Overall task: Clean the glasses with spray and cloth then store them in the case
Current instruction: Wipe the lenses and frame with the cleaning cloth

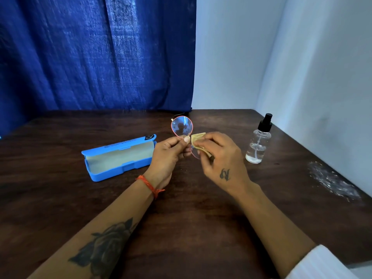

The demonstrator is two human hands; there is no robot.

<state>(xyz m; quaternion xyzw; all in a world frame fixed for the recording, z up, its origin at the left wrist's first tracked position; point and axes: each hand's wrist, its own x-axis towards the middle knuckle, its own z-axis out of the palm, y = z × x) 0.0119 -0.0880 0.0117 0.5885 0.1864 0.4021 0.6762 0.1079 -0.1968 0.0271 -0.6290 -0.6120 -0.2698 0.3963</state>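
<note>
head cam | faces forward-down | close above table (60, 198)

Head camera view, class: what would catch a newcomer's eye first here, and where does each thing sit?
The eye goes to the centre, where the left hand pinches pink-rimmed glasses while the right hand rubs a tan cloth on the lower lens. Next comes the bright blue case, lying open on the dark wooden table to the left. A clear spray bottle stands upright to the right.
</note>
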